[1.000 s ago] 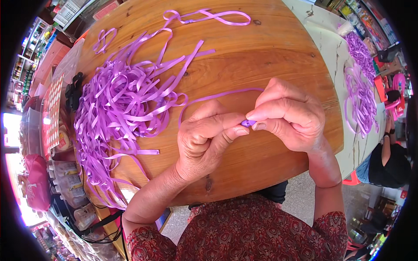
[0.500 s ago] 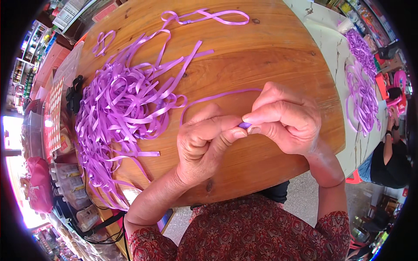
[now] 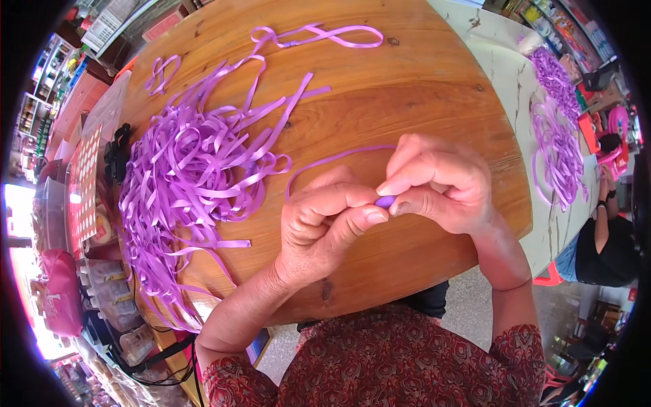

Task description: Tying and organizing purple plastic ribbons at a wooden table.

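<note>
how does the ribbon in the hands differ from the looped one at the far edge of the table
The held ribbon is pinched between both hands, only a short end showing; the looped ribbon lies untouched on the table. The held ribbon trails in a single curve; the looped ribbon forms closed loops. Both are purple and narrow.

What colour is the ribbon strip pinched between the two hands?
Purple, like the ribbon pile beside it. The ribbon strip shows best in the head view, between both hands' fingertips.

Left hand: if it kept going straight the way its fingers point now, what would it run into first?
The left hand points rightward and would meet the right hand first; their fingertips already pinch the same purple ribbon end between them, so almost no gap remains.
</note>
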{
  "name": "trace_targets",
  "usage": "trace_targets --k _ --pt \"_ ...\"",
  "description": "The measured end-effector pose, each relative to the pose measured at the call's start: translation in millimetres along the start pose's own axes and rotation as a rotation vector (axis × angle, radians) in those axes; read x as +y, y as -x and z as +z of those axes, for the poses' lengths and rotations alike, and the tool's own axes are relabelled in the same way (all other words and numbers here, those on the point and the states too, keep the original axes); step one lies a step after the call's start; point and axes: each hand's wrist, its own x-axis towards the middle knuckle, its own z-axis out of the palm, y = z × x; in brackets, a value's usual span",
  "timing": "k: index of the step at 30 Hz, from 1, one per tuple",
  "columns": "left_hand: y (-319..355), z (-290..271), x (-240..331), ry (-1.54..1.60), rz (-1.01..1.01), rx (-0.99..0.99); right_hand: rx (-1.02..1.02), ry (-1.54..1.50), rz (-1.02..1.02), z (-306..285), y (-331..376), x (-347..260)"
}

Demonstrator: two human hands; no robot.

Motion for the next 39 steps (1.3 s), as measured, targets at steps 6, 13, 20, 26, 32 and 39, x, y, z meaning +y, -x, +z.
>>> trace_targets --k 6,13,20,26,32,39 --pt "-1 -2 -6 0.09 -0.063 -0.034 0.073 -0.271 0.276 -4 3 6" --pt "0 0 -10 0.091 -0.077 0.018 0.009 -0.07 0.176 -7 -2 8" --pt "-9 -3 -24 -0.388 0.072 0.161 0.114 -0.015 0.164 -18 7 20" --pt "-7 -18 -26 -0.193 -0.134 0.382 0.196 -0.096 0.283 -24 11 13" --pt "-14 -31 -26 -0.011 -0.221 0.327 0.511 -0.091 0.542 -96 51 -19" --pt "-9 -31 -24 -0.167 -0.249 0.276 1.082 0.038 0.356 -249 115 -37"
